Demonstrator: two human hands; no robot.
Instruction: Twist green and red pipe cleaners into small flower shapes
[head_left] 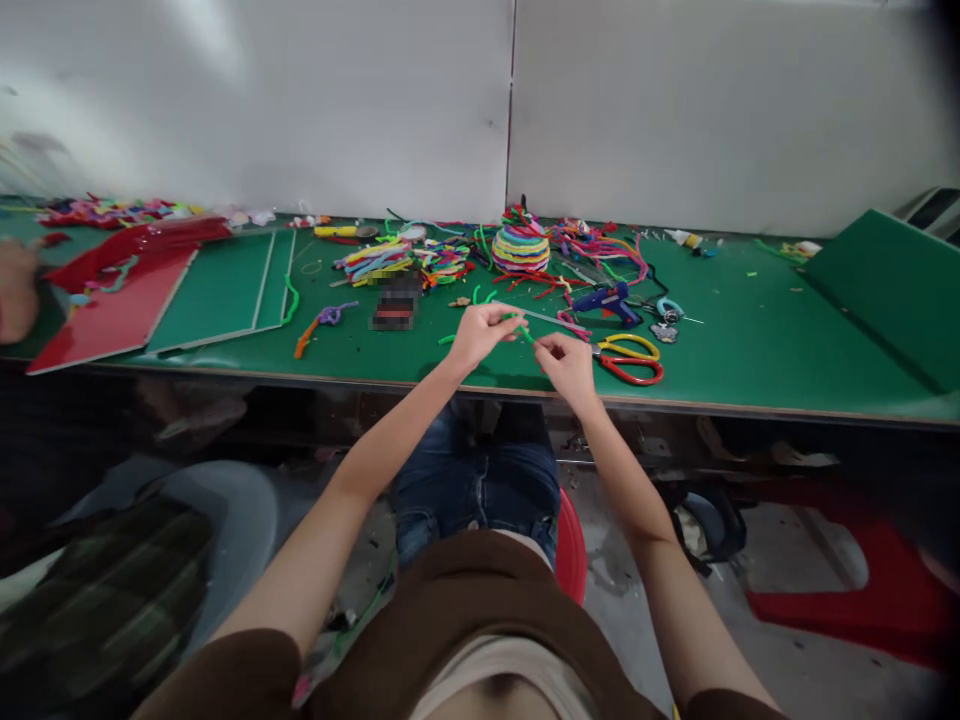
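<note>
Between both hands, above the green table, runs a short bright green pipe cleaner. My left hand pinches one end, and my right hand pinches the other. More green pipe cleaner pieces lie beside and behind my left hand. Scissors with one yellow and one red handle rest just right of my right hand. Behind the hands sits a round, striped bundle of coloured pipe cleaners. A blue glue gun lies to its right.
Loose coloured pipe cleaners are heaped at the back. Pliers with light blue handles lie right of the glue gun. Green and red boards cover the left; another green board leans at right. At the far left edge is another person's hand.
</note>
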